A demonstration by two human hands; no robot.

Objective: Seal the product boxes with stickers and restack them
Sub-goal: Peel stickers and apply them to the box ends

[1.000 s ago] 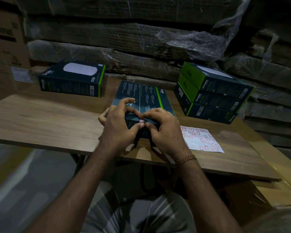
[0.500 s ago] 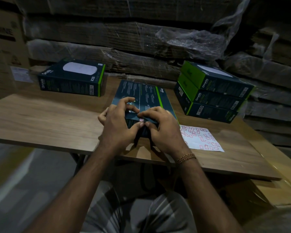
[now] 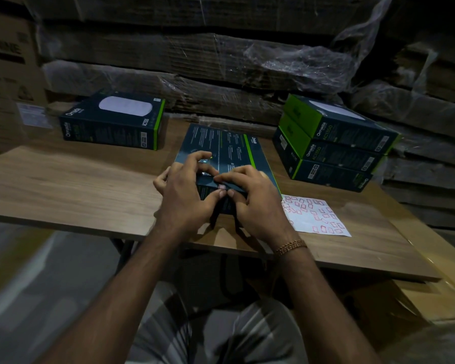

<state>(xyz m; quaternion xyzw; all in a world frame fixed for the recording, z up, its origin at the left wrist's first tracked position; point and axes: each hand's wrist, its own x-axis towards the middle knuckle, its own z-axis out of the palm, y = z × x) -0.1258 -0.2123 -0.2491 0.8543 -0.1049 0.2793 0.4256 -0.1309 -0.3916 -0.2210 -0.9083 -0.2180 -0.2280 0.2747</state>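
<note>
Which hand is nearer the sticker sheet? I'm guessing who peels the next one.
Right. The right hand sits just left of the sticker sheet, holding the box; the left hand is farther left, beyond it.

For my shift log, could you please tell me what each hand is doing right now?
Left hand: grips the box, thumb at the sticker.
Right hand: grips the same box, thumb beside the sticker.

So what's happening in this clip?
A person is sealing a product box on the wooden table. Both the left hand and right hand grip its near end, thumbs pressing a small sticker. A sticker sheet lies to the right, before a three-box stack; a single box sits left.
</note>
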